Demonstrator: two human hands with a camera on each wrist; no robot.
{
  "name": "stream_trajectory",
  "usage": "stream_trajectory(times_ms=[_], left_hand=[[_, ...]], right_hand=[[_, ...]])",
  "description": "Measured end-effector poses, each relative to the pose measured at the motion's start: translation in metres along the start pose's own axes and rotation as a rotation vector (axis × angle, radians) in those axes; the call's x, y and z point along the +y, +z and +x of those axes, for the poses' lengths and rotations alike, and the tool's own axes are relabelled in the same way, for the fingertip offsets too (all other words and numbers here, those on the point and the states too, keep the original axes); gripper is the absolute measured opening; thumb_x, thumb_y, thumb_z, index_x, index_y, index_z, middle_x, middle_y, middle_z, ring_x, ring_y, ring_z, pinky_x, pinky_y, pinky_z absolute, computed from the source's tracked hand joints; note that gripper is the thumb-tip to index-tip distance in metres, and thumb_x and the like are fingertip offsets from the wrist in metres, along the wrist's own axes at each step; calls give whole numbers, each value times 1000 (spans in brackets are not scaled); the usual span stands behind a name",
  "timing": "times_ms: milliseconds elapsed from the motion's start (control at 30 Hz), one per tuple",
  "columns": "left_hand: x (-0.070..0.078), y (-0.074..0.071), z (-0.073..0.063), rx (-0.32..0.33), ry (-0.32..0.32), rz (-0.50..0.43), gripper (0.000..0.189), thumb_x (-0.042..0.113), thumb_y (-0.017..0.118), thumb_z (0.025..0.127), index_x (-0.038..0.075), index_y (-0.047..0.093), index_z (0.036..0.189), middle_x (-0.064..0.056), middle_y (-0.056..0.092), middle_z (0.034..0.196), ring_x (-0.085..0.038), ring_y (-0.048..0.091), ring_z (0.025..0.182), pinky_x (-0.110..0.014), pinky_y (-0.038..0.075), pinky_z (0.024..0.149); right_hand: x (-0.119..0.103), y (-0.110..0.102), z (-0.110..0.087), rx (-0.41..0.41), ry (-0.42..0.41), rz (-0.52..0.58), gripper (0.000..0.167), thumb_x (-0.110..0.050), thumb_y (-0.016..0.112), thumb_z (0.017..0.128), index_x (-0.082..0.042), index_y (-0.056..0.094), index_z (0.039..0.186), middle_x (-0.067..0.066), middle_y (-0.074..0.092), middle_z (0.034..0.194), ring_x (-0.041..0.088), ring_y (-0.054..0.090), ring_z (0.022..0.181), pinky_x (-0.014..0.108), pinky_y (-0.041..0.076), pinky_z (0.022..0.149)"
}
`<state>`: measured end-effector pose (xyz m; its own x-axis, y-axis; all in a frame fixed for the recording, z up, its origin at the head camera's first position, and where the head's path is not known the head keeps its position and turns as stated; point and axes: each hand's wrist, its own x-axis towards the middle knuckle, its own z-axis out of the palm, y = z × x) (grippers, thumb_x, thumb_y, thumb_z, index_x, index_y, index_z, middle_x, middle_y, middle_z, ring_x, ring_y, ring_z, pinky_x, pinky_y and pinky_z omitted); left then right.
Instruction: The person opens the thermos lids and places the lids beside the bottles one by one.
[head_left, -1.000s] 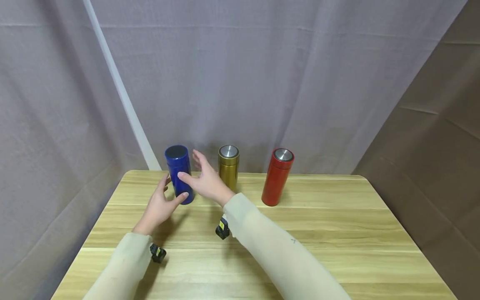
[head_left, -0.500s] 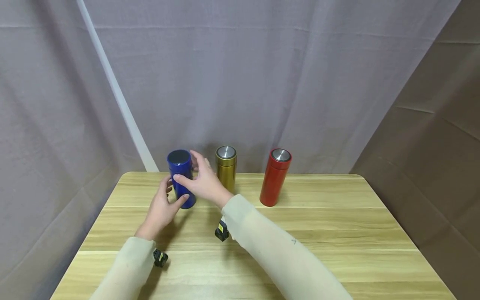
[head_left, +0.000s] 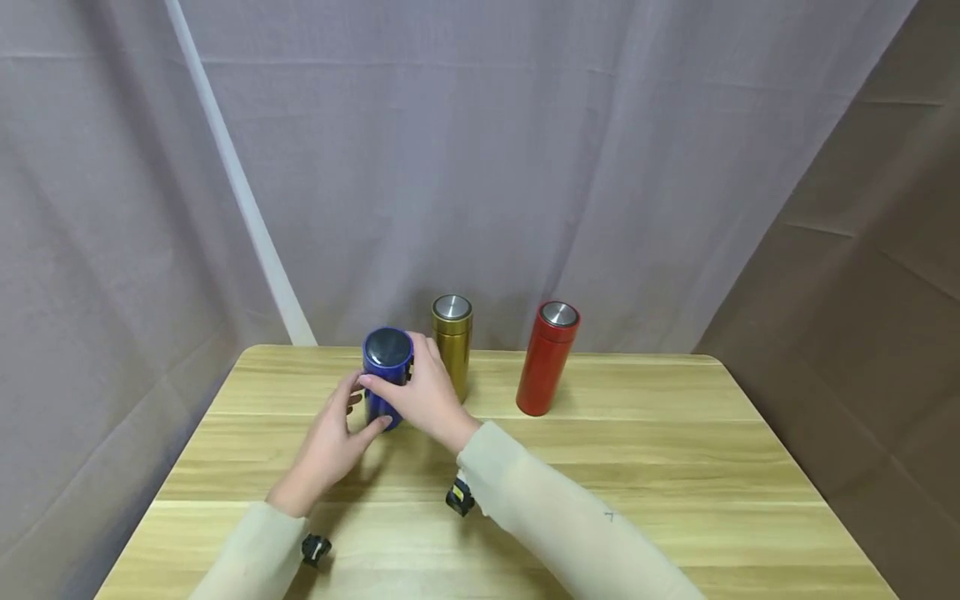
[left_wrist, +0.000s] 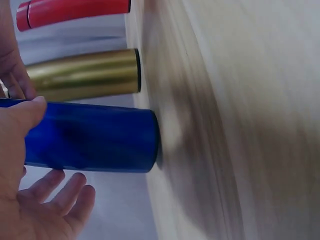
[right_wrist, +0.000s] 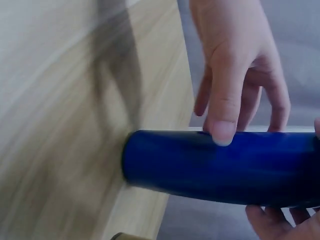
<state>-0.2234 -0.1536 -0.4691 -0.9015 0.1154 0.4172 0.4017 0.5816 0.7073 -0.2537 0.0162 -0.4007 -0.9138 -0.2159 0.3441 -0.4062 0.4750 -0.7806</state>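
A blue thermos flask with a dark round top stands between both hands at the left of the wooden table, its base at the tabletop. My left hand holds the lower body, thumb on the near side and fingers round the far left side. Higher up, my right hand grips the flask below its top, the thumb lying across the front. In the left wrist view the blue flask shows its lower part, with the left thumb on it. The right wrist view shows the left hand at the flask's side.
Just behind the right hand stands a gold thermos flask with a steel-topped lid. Farther right is a similar red thermos flask. The wooden table ends at a grey curtain behind and at the sides.
The blue flask has moved toward me and to the right, both hands moving with it. My right hand has closed in round its upper part. The gold and red flasks stay put.
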Motion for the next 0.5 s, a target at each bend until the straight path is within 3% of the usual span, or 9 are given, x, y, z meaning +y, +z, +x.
stream_trajectory(times_ms=[267,500], left_hand=[[18,9,-8,-24,94,98,86,26,79,82,11,28,150,-19,46,137,-35,51,119,-53,42,98],[36,16,-20,-50,135,102,90,31,82,78,12,31,149,-16,46,137,-32,51,119,-54,43,96]], right_hand=[[16,-22,-21,19,-8,198,65,-46,81,75,-24,51,129,-6,52,118,11,54,107,34,51,87],[10,-52,-54,-69,4,414,59,-24,79,82,-21,49,132,1,56,123,19,58,111,38,51,89]])
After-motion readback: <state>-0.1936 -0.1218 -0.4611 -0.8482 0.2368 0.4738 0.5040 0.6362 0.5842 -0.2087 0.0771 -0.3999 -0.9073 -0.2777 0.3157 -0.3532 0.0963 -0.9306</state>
